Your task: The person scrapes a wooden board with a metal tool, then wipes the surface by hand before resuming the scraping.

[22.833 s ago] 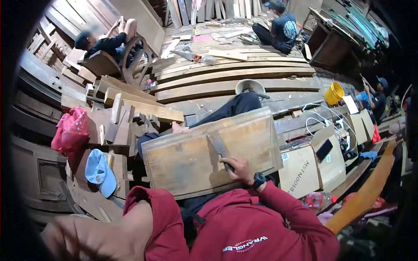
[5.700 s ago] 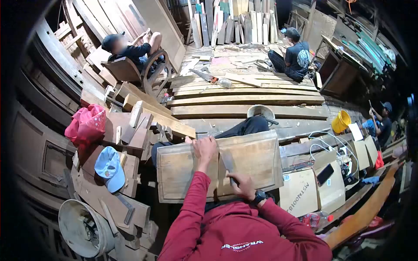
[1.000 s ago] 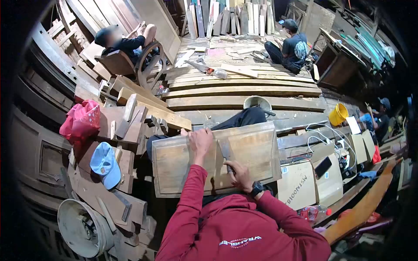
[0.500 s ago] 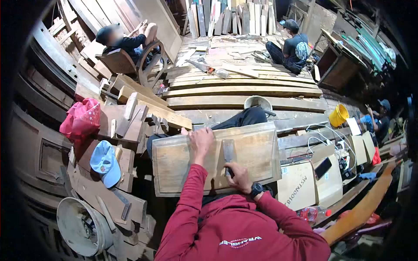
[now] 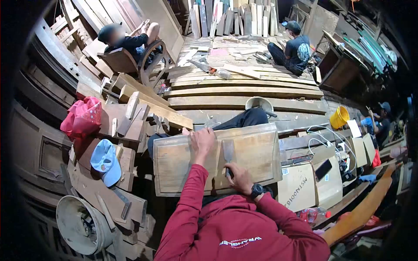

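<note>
A wooden panel (image 5: pixel 254 148) with a grooved border lies across my lap. My left hand (image 5: pixel 203 140) grips its far edge, left of the middle, with the fingers over the rim. In my right hand (image 5: pixel 241 177) is a putty knife (image 5: pixel 228 150), the fist closed round its handle. Its wide, flat blade points away from me and lies close over the panel's face, right of my left hand. Most of the handle is hidden by my fingers.
On the left are a blue cap (image 5: pixel 106 162), a pink bag (image 5: pixel 82 116) and a white bucket (image 5: pixel 82 225). Cardboard (image 5: pixel 297 185) with a phone (image 5: pixel 323 170) lies right. Beyond are stacked planks (image 5: pixel 244 90), a yellow bucket (image 5: pixel 339 116) and several seated people, one person (image 5: pixel 296 50) ahead.
The view has shifted very slightly. Both hands and the putty knife keep their places on the panel.
</note>
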A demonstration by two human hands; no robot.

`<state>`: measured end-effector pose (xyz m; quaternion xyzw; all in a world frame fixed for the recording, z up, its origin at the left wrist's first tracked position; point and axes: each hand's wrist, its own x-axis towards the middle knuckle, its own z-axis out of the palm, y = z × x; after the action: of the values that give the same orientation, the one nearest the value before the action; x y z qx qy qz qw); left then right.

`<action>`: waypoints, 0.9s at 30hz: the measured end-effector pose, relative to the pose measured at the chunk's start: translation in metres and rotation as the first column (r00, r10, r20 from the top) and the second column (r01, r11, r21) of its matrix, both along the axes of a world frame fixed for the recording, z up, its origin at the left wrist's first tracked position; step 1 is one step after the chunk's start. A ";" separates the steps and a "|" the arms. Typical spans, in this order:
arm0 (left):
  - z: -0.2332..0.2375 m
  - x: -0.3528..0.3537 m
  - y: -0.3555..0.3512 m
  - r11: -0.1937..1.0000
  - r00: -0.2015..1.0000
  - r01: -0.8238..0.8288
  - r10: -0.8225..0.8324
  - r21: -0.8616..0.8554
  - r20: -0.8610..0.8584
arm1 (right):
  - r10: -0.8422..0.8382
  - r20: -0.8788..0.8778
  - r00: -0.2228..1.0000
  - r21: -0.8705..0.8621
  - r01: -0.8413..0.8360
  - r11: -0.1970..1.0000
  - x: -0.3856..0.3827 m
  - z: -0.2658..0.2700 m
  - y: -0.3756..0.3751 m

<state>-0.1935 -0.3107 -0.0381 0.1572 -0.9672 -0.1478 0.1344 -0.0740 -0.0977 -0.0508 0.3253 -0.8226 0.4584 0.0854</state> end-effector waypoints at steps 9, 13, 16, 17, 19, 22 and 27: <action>0.009 0.001 0.003 1.000 1.000 -0.009 0.009 0.025 -0.009 | -0.044 0.077 0.996 -0.006 0.044 0.999 -0.005 0.004 -0.002; 0.014 0.000 0.002 1.000 0.999 -0.017 0.016 0.014 0.030 | -0.015 -0.010 1.000 -0.099 0.014 0.995 -0.006 -0.005 0.008; 0.014 0.001 0.004 0.999 0.999 -0.017 0.016 0.034 0.048 | -0.003 0.026 1.000 -0.063 0.005 0.998 0.000 -0.003 0.004; 0.010 0.001 0.002 0.996 0.999 0.004 -0.007 0.092 0.034 | -0.040 0.008 0.999 -0.069 0.041 0.997 -0.005 -0.008 -0.002; 0.007 -0.001 0.002 0.997 0.998 -0.010 0.004 0.074 0.068 | -0.084 0.014 0.996 -0.089 0.085 0.992 -0.010 -0.004 -0.002; 0.002 -0.005 -0.001 0.999 0.999 -0.027 0.025 0.047 0.030 | 0.037 -0.061 0.997 -0.150 -0.045 0.988 -0.003 -0.001 0.009; 0.008 0.000 0.003 1.000 1.000 0.008 -0.008 -0.017 0.024 | -0.083 -0.046 0.995 -0.057 0.080 0.995 -0.012 -0.005 -0.002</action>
<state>-0.1932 -0.3075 -0.0300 0.1539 -0.9705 -0.1383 0.1235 -0.0864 -0.0998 -0.0563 0.2999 -0.8201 0.4689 0.1331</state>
